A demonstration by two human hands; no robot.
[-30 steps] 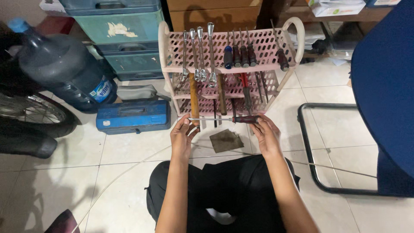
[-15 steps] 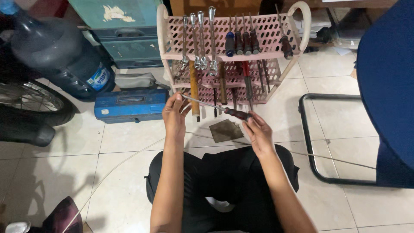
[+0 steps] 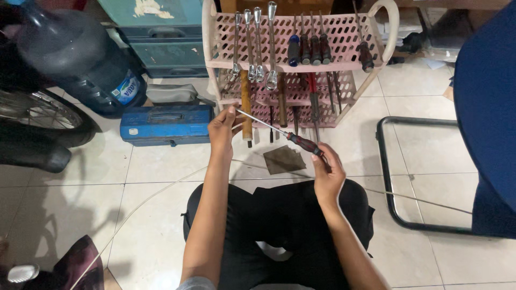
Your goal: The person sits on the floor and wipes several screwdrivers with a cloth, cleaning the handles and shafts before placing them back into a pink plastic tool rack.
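We see the screwdriver (image 3: 279, 130) now slanting more steeply than half a second ago, its tip up by the pink rack (image 3: 301, 64). Our right hand (image 3: 327, 174) has dropped lower, fingers wrapped round the dark red handle; our left hand (image 3: 223, 130) pinches the shaft's tip.

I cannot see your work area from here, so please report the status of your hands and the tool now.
Right hand grips screwdriver by dark red handle. Left hand pinches shaft near tip. Pink rack stands close behind it.
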